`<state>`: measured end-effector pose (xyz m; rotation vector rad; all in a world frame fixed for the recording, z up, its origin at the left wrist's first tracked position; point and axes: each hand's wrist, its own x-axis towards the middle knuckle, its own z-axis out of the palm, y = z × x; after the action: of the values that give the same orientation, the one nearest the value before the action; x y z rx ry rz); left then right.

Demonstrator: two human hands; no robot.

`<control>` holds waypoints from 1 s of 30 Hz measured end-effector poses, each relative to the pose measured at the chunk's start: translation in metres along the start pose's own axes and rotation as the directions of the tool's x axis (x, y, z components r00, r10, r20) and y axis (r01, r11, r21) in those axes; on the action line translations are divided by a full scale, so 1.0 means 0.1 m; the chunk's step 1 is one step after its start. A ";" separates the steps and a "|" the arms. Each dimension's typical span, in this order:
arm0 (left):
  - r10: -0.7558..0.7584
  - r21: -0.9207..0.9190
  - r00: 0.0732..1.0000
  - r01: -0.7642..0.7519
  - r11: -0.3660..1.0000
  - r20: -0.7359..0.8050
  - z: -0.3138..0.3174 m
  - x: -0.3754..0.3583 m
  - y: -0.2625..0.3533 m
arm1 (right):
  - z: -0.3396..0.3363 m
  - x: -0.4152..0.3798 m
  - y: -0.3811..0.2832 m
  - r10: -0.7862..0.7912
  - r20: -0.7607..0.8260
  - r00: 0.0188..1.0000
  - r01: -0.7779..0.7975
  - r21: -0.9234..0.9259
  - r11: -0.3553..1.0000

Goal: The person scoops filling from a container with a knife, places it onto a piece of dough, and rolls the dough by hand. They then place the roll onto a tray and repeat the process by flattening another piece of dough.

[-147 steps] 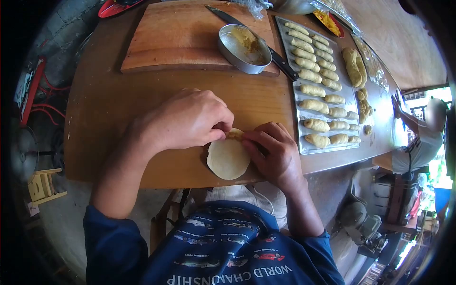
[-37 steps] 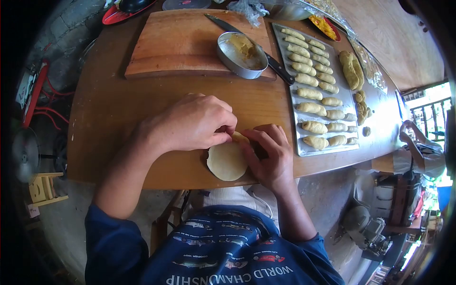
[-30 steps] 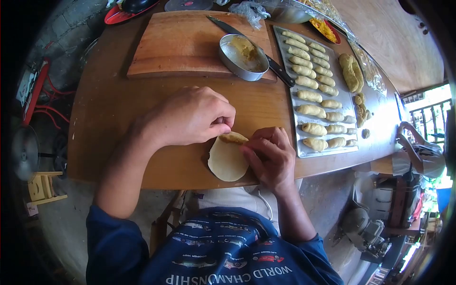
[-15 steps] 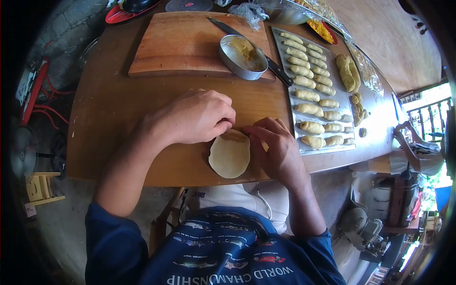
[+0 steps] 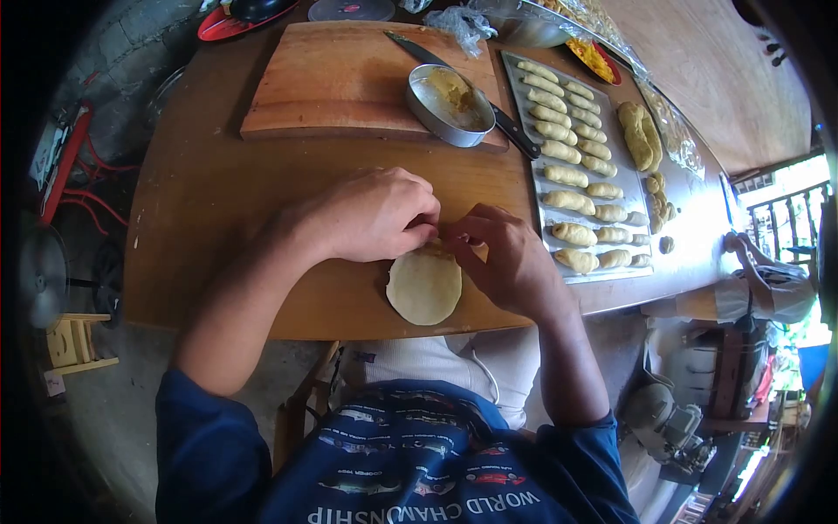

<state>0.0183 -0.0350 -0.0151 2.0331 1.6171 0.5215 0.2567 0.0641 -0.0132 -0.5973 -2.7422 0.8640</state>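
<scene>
A flat round of dough (image 5: pixel 424 288) lies on the wooden table near its front edge. At its far edge, my left hand (image 5: pixel 388 214) is closed, thumb and forefinger pinched together on the rim. From the other side my right hand (image 5: pixel 506 253) pinches the same far edge, its fingertips close to those of the left. The fingertips partly hide that edge, where a darker strip shows on the dough.
Beyond my hands, a cutting board (image 5: pixel 323 79) carries a round metal tin (image 5: pixel 449 113) with yellow-brown filling and a knife (image 5: pixel 515 131). To the right stands a metal tray (image 5: pixel 524 96) with rows of rolled dough pieces. More dough (image 5: pixel 639 135) lies past it. Another person (image 5: pixel 759 279) is at far right.
My right hand has shifted slightly up and its fingers have come nearer my left fingertips. More of the dough's far edge is covered by my fingers now.
</scene>
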 end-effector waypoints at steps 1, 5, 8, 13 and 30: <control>-0.029 -0.007 1.000 0.029 1.000 -0.008 0.02 0.01 0.01 | -0.02 0.02 0.02 0.003 0.001 1.000 -0.003 0.002 1.000; -0.075 0.003 0.997 0.075 0.997 -0.024 0.05 0.03 0.02 | -0.07 0.13 0.07 0.075 0.108 0.991 -0.086 0.097 0.992; -0.079 0.014 0.996 0.079 0.997 -0.030 0.03 0.01 -0.01 | -0.11 0.19 0.06 0.105 0.147 0.984 -0.118 0.081 0.990; -0.066 0.010 0.998 0.066 0.998 0.001 0.01 0.00 0.01 | -0.12 0.21 0.08 0.143 0.175 0.974 -0.157 0.071 0.985; -0.044 0.007 0.998 0.044 0.999 0.040 0.00 -0.02 0.04 | -0.11 0.13 0.08 0.113 0.156 0.981 -0.135 0.136 0.982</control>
<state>0.0208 -0.0375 -0.0124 1.9945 1.6378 0.4581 0.2510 0.0807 -0.0082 -0.7082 -2.7627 1.1709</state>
